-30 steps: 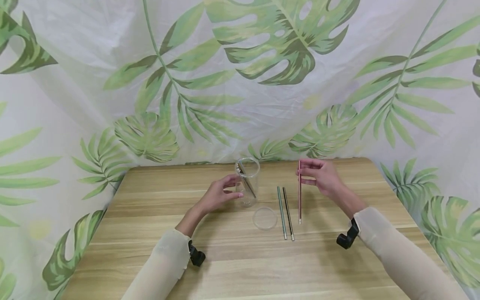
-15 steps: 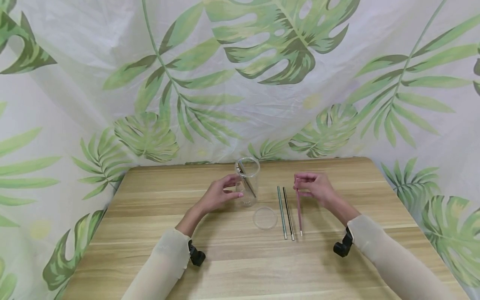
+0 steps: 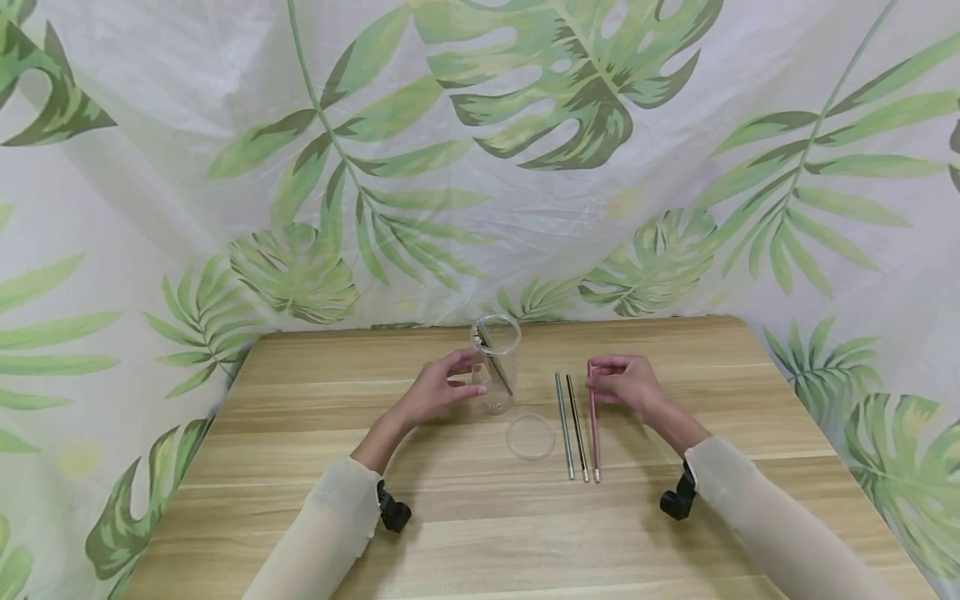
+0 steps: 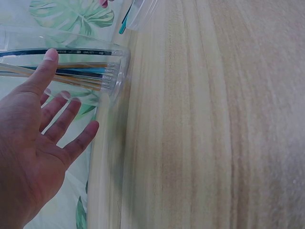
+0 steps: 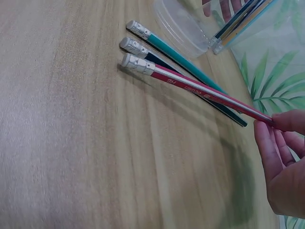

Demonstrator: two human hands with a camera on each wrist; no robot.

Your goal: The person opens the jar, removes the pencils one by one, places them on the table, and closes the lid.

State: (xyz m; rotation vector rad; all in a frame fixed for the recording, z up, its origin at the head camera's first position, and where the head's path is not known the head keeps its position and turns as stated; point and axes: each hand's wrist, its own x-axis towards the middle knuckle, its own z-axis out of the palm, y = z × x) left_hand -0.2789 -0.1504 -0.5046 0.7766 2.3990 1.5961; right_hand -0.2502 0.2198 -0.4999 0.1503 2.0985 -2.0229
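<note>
My left hand [image 3: 437,388] holds a clear plastic cup [image 3: 497,401] from its left side, with the thumb in front and other fingers behind. Several pencils [image 4: 90,71] lean inside the cup, their eraser ends at its bottom in the left wrist view. My right hand [image 3: 630,387] pinches a red pencil [image 5: 200,89] near its far end between thumb and fingers. The red pencil's eraser end points towards me, slightly above the table. To its left lie a black pencil [image 3: 576,427] and a green pencil [image 3: 564,427], side by side on the table.
A round clear lid [image 3: 530,457] lies flat between the cup and the green pencil. The wooden table [image 3: 480,533] ends at the back against a leaf-patterned cloth [image 3: 420,167]. A black wrist mount [image 3: 678,497] is on the right wrist.
My right hand has come nearer to me and a little left, lowering the red pencil beside the black one. The left hand and the cup have stayed in place.
</note>
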